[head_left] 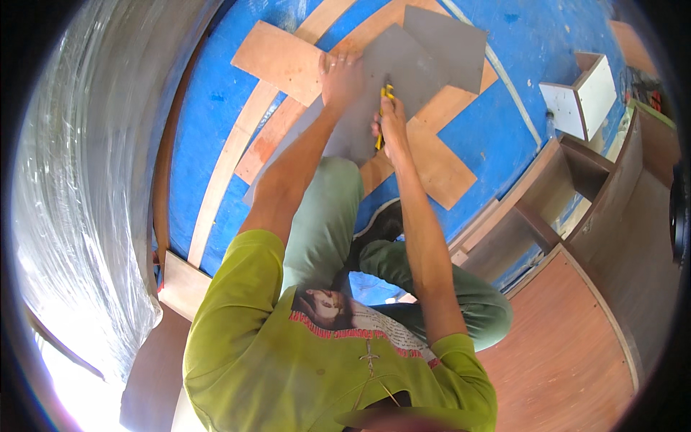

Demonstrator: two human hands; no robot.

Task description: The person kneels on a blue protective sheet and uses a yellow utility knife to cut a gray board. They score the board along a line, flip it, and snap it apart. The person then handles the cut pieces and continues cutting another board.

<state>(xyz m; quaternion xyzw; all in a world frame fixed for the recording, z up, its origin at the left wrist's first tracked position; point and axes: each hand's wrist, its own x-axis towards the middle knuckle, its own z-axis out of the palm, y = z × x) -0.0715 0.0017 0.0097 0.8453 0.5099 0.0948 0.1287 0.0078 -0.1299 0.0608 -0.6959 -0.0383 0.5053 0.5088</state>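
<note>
A long grey sheet (407,61) lies slantwise over light wooden boards on a blue floor covering. My left hand (341,83) is open, pressed down with fingers apart at the sheet's left edge, next to a wooden board (277,57). My right hand (392,126) is closed around a yellow and black utility knife (386,92). The knife's tip points away from me over the sheet; whether the blade touches it I cannot tell. A second grey piece (453,50) lies beyond, at the far right, meeting the long sheet. My knee hides part of the near end.
Plastic-wrapped panels (86,165) stand along the left. On the right are a brown open cabinet frame (533,194), a white box-like piece (579,97) and a reddish-brown panel (568,338). A wooden offcut (443,169) lies right of the knife.
</note>
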